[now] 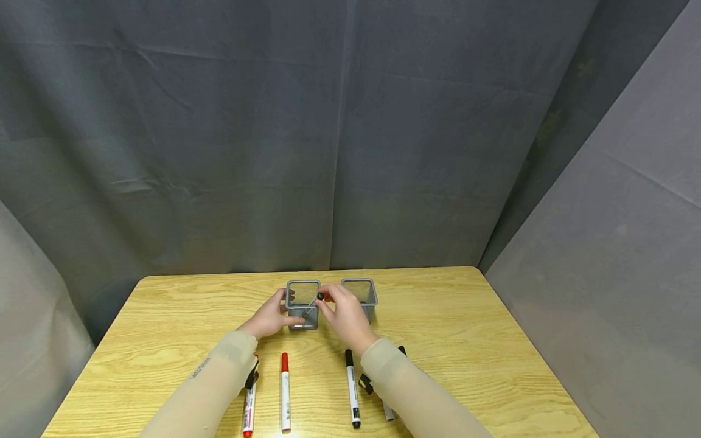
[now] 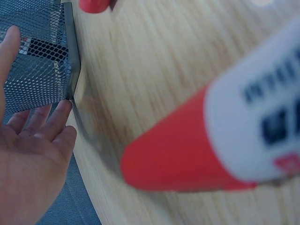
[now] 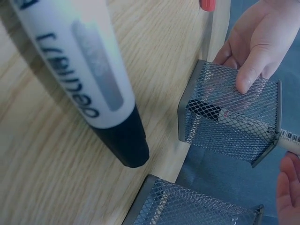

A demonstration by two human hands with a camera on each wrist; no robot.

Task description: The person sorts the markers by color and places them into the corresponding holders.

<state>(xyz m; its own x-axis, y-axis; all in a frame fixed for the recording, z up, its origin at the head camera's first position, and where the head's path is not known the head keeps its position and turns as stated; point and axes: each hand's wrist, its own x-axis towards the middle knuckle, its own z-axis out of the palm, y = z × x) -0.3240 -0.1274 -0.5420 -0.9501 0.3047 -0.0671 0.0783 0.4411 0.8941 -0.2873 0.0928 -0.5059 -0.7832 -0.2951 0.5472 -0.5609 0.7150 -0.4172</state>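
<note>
Nearest us, we find a red-capped marker (image 1: 285,392) and a black-capped marker (image 1: 353,389) lying on the wooden table (image 1: 465,347). Beyond them, we observe the left hand (image 1: 271,317) gripping a grey wire-mesh holder (image 1: 303,281), while the right hand (image 1: 346,317) pinches the upper end of a white-barrelled pen (image 3: 289,142) leaning inside it, black cap toward the base, barcode at the rim. Just right, we note a second mesh holder (image 1: 375,297), before a dark curtain (image 1: 246,152).
</note>
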